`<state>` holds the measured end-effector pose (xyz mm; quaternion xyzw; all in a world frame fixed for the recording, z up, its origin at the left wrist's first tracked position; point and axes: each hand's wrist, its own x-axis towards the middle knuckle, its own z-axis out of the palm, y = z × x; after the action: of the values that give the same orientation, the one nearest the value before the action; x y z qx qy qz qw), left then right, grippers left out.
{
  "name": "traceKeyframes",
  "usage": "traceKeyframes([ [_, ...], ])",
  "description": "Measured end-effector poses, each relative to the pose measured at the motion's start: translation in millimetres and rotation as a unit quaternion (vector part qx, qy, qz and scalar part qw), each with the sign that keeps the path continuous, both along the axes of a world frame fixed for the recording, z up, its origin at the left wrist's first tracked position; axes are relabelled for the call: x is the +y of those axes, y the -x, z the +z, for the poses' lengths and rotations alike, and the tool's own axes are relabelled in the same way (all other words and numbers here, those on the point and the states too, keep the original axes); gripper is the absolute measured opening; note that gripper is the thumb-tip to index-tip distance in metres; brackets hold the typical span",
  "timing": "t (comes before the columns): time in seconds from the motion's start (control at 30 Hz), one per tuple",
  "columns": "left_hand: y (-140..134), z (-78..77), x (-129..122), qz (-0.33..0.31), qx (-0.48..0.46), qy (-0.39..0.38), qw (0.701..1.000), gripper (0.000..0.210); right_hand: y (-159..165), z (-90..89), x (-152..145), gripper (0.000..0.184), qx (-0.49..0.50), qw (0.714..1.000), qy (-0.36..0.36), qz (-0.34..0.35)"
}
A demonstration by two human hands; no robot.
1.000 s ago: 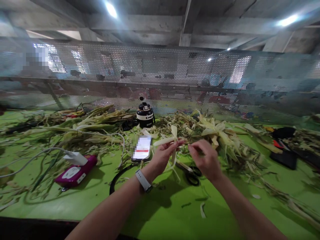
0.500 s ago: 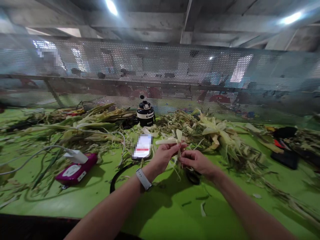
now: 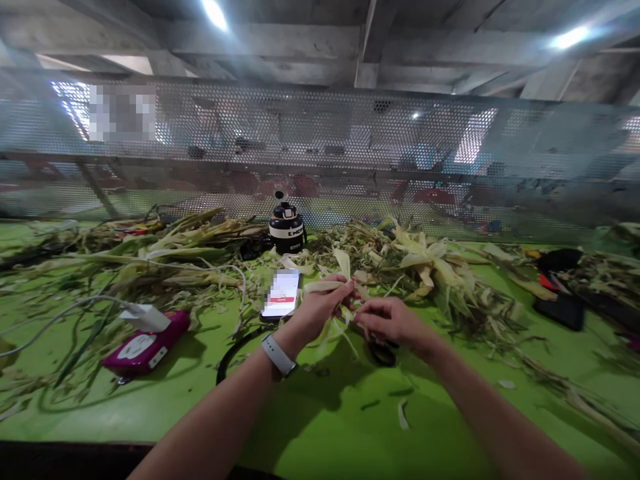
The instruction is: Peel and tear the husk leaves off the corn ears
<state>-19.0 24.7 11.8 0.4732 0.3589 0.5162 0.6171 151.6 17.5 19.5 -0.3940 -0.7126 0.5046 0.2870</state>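
Observation:
My left hand (image 3: 320, 308) is closed around folded pale corn husk strips (image 3: 343, 263), one upright above the fingers and others trailing below. A little to its right, my right hand (image 3: 387, 320) has its thumb and fingers pinched together close to the husk's lower end. Whatever lies between those fingertips is too small to make out. Beneath the right hand a black looped object (image 3: 383, 355) rests on the green table (image 3: 350, 427), partly hidden. A smartphone (image 3: 281, 293) with a lit screen lies just left of the husk.
Heaps of dried corn husks (image 3: 430, 260) spread behind and right, with more leaves (image 3: 185, 240) at left. A black-and-white bottle (image 3: 287, 230) stands at the back before a perforated metal screen (image 3: 320, 133). Left, a magenta power strip (image 3: 145, 347) carries a white charger (image 3: 145, 318) and cable.
The upright husk strip has tilted leftward, and the left hand has turned slightly. The right fingers have slid a little off the husk's lower part. The whole view has shifted slightly.

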Motion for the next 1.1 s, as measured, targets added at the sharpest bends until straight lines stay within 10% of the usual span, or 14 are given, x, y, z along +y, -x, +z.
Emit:
traceKeyframes([
  [0.13, -4.7, -6.0, -1.9, -0.031, 0.056, -0.043, 0.997, 0.032, -5.3, 7.7, 5.9, 0.038, 0.08, 0.96, -0.133, -0.233],
  [0.53, -10.3, -12.7, -7.8, -0.085, 0.134, -0.046, 0.986, 0.033, 0.3, -12.6, 21.3, 0.043, 0.201, 0.953, 0.03, -0.224],
  [0.67, -10.8, -14.7, -11.7, -0.141, 0.184, -0.041, 0.972, 0.029, -5.3, -0.3, 14.4, 0.063, 0.091, 0.914, -0.173, -0.355],
  [0.83, -13.7, -18.3, -16.0, -0.18, 0.192, -0.062, 0.963, 0.03, 13.4, 2.4, -4.2, 0.014, 0.002, 0.93, -0.348, -0.116],
  [1.1, -16.1, -12.8, -17.8, -0.183, 0.182, -0.043, 0.965, 0.048, 12.1, 0.0, 2.7, 0.027, 0.189, 0.966, -0.076, -0.157],
])
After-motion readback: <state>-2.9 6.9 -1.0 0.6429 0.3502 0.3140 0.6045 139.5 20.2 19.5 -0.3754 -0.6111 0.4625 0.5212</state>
